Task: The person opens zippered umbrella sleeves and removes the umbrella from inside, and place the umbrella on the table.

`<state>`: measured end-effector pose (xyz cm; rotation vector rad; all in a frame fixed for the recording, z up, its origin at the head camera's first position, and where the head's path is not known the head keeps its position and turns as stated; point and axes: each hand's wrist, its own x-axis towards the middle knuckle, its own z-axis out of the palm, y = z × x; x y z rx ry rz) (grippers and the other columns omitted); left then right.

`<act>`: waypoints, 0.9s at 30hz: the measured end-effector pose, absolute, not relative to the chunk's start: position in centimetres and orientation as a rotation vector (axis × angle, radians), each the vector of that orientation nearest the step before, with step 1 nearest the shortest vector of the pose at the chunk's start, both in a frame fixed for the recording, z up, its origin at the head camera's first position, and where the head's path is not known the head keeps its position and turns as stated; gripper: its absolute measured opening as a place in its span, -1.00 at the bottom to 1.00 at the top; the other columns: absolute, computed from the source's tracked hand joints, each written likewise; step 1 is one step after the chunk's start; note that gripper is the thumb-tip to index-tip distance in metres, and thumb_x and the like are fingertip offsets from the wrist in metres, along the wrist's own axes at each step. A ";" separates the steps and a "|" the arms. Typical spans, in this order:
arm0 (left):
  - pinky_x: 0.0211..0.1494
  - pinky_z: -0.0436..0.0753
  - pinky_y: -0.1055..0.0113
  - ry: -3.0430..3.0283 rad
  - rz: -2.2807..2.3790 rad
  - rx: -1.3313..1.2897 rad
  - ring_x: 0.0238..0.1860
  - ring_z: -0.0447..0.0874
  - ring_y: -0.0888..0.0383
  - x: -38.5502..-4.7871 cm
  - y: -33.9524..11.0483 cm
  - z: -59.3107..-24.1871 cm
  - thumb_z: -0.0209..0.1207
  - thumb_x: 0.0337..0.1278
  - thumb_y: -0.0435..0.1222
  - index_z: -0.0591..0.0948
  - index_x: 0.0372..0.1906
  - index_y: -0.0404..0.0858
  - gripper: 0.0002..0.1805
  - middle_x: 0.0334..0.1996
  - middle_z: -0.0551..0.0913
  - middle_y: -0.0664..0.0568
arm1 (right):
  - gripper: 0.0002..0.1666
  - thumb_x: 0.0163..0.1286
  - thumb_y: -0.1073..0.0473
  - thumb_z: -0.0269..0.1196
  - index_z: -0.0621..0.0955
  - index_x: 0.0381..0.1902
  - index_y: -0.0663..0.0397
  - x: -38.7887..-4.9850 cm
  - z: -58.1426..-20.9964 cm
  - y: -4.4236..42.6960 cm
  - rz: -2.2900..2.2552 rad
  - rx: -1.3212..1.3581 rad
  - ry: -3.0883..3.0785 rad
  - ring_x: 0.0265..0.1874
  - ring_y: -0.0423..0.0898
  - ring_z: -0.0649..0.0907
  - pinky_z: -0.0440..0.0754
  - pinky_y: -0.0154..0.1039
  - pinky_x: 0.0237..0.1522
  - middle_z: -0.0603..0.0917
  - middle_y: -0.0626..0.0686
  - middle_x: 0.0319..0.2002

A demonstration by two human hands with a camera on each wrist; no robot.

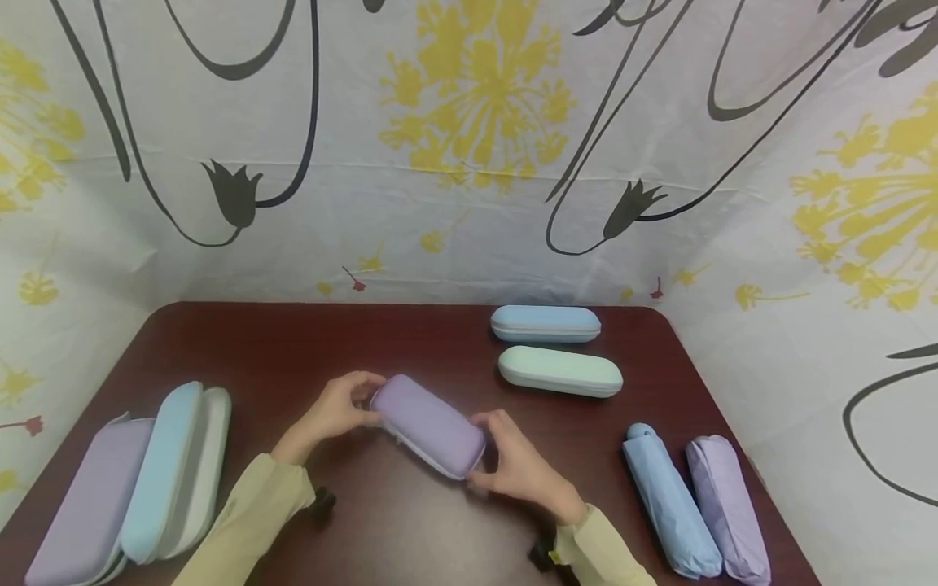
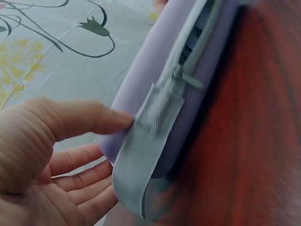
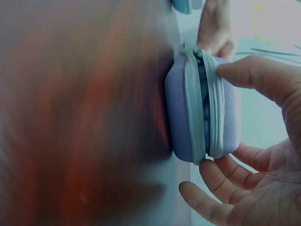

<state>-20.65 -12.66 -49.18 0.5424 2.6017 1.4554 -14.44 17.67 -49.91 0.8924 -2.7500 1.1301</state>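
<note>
Between our left hand (image 1: 339, 411) and right hand (image 1: 519, 464), we pinch a light purple zip-up case (image 1: 431, 425) by both ends, maybe so it stays steady, zipper (image 3: 216, 108) open.

Both hands (image 1: 339, 409) (image 1: 517, 462) curved inward, apart

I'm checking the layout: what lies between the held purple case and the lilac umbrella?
The head view shows the right hand holding the purple case, some bare table, then the blue umbrella.
</note>
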 end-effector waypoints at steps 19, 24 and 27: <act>-0.14 0.61 0.14 2.829 1.385 0.856 -0.24 0.62 -0.05 -23.6 -8.0 -49.3 0.20 -0.25 -0.63 0.66 -0.25 -0.42 -0.69 -0.29 0.64 -0.14 | -0.55 -0.06 0.33 0.42 0.44 -0.23 0.21 -11.1 -49.8 13.6 1.390 0.766 -2.713 -0.56 -0.17 0.53 0.49 -0.47 -0.54 0.51 0.01 -0.44; -0.13 0.60 0.12 2.904 1.418 0.767 -0.20 0.60 -0.06 -22.3 -7.0 -49.3 0.22 -0.23 -0.55 0.63 -0.19 -0.43 -0.68 -0.20 0.62 -0.18 | -0.57 -0.06 0.34 0.42 0.46 -0.24 0.23 -11.5 -49.8 14.0 1.406 0.833 -2.684 -0.57 -0.14 0.56 0.52 -0.45 -0.55 0.54 0.05 -0.46; -0.13 0.58 0.10 2.997 1.419 0.639 -0.18 0.58 -0.08 -20.4 -5.9 -49.3 0.28 -0.25 -0.44 0.59 -0.10 -0.47 -0.57 -0.15 0.59 -0.22 | -0.62 -0.05 0.38 0.37 0.49 -0.24 0.26 -12.1 -49.4 14.8 1.400 0.892 -2.678 -0.58 -0.18 0.56 0.53 -0.45 -0.56 0.55 0.08 -0.48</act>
